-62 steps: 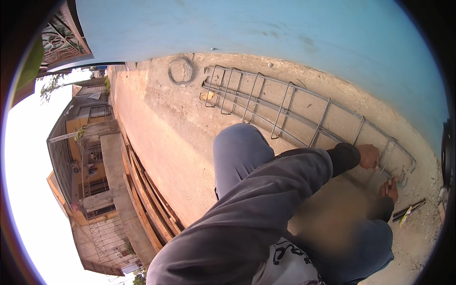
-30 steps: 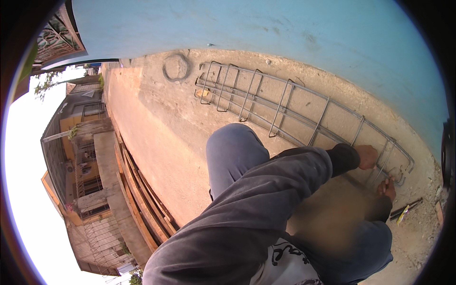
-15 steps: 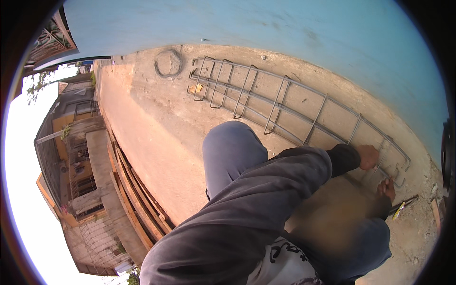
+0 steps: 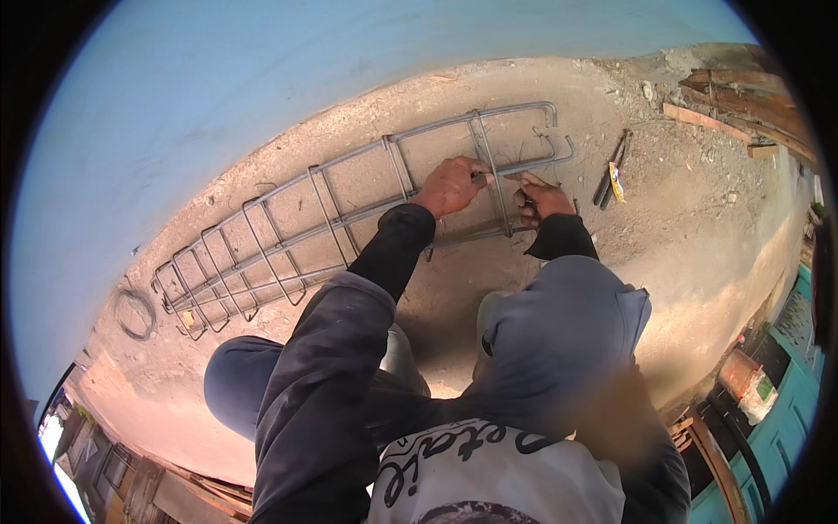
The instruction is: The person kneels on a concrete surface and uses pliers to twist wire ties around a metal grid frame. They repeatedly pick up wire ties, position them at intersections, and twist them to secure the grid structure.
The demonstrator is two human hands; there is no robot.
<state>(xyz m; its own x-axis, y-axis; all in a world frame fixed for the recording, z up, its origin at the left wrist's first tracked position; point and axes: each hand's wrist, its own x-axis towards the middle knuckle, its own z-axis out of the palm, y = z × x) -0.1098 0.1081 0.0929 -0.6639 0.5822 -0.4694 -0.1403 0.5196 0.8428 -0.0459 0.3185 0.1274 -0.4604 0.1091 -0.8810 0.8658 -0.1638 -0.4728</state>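
Your left hand (image 4: 452, 186) is over the middle bar of the steel bar cage (image 4: 334, 223), just left of its end stirrup (image 4: 491, 162). Its fingers are curled together, with the thumb and forefinger reaching to the stirrup, but you can't tell from this view whether they are clamped on the steel. Your right hand (image 4: 541, 201) is just right of that stirrup, forefinger stretched toward the same bar and the other fingers folded in; whether they grip anything is too small to tell.

The cage lies on the ground (image 4: 690, 253) in front of you, running from far left at its narrow-looking end to the right, where its bars end in hooks. Beyond it, on the far side, is a blue wall (image 4: 262, 70). A wire coil (image 4: 135, 314) lies just beside the cage's left end. Right of your right hand lies a dark long-handled tool (image 4: 621, 150), a yellow packet (image 4: 616, 183) against it. Wooden boards (image 4: 707, 120) lie farther off at far right.
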